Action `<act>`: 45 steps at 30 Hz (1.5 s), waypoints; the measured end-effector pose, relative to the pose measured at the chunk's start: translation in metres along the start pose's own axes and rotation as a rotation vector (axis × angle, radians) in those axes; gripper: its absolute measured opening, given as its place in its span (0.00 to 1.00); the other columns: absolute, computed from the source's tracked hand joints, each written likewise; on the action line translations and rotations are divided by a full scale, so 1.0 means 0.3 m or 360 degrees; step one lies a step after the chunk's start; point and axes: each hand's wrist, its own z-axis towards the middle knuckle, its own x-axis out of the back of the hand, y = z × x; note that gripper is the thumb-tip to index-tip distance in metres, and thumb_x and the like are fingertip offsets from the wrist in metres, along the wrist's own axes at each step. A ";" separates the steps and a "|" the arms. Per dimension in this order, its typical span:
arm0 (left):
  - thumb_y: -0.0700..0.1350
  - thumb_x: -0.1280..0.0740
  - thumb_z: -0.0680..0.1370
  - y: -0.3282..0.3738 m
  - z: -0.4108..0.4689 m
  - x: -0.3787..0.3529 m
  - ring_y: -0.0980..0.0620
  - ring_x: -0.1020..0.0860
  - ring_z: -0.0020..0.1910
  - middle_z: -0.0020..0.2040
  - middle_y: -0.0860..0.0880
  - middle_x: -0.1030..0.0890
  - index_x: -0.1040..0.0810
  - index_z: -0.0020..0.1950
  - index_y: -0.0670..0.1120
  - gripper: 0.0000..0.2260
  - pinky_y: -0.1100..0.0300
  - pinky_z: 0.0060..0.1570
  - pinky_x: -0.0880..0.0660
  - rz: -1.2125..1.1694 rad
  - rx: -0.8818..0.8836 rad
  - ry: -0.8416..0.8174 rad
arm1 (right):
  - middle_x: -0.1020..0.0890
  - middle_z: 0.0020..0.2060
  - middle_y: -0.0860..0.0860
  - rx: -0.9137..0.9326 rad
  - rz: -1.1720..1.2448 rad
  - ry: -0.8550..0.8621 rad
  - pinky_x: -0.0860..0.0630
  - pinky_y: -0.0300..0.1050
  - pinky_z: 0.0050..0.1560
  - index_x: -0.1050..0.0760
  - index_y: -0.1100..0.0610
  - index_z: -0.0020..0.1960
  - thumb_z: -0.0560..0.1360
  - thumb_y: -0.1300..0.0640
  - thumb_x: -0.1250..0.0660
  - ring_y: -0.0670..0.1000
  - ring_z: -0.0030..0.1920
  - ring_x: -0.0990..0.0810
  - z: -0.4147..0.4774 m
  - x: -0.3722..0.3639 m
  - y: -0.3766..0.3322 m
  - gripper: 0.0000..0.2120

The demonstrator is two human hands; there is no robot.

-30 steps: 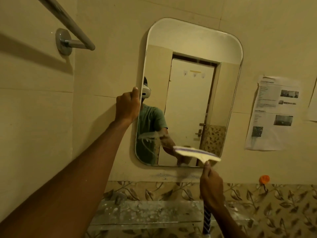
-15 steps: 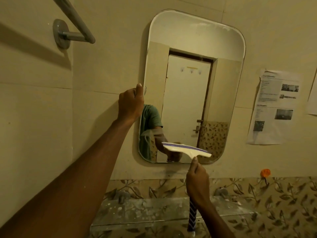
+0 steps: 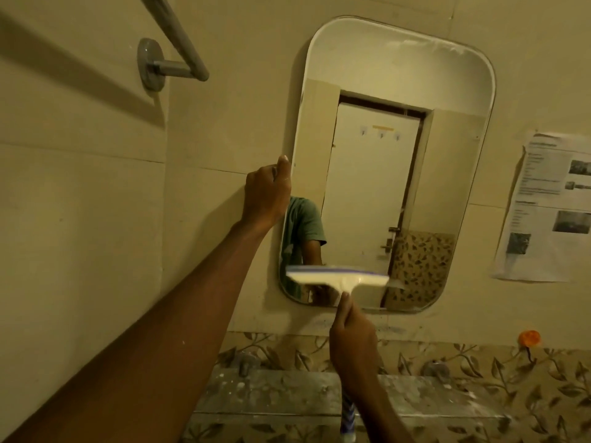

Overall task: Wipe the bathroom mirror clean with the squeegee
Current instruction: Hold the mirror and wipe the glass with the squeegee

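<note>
left hand grips rounded wall mirror at its edge, likely steadying it; right hand grasps white plastic squeegee. Blade low on glass.

Single head-worn wide-angle view, facing forward at the tiled wall, mirror right of centre, within arm's reach, left arm and right arm extending up from the bottom edge, shelf along lower frame.

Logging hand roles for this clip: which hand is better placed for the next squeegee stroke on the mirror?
Right. The right hand grips the squeegee low in front of the mirror; the left hand grips the mirror's left edge.
</note>
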 end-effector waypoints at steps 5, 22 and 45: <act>0.51 0.48 0.83 -0.007 0.005 0.002 0.38 0.21 0.37 0.33 0.37 0.22 0.24 0.35 0.37 0.25 0.47 0.42 0.24 0.0029 -0.0041 -0.0012 | 0.30 0.24 0.48 0.0016 0.0091 0.0010 0.36 0.33 0.20 0.31 0.50 0.34 0.82 0.47 0.52 0.44 0.23 0.33 -0.001 0.040 -0.074 0.21; 0.51 0.48 0.83 0.008 -0.001 0.014 0.38 0.21 0.40 0.38 0.33 0.20 0.23 0.39 0.32 0.27 0.44 0.46 0.22 0.0041 -0.0013 -0.0050 | 0.29 0.25 0.47 0.0074 -0.0008 -0.0048 0.38 0.34 0.24 0.30 0.51 0.35 0.83 0.48 0.51 0.44 0.23 0.33 0.026 0.027 -0.099 0.21; 0.50 0.47 0.83 -0.022 -0.052 -0.028 0.46 0.25 0.33 0.31 0.43 0.24 0.30 0.29 0.47 0.23 0.51 0.40 0.25 -0.0007 0.0125 0.0087 | 0.27 0.28 0.53 -0.0166 -0.0001 0.0090 0.35 0.40 0.26 0.29 0.55 0.35 0.83 0.48 0.52 0.49 0.26 0.30 0.159 0.206 0.107 0.24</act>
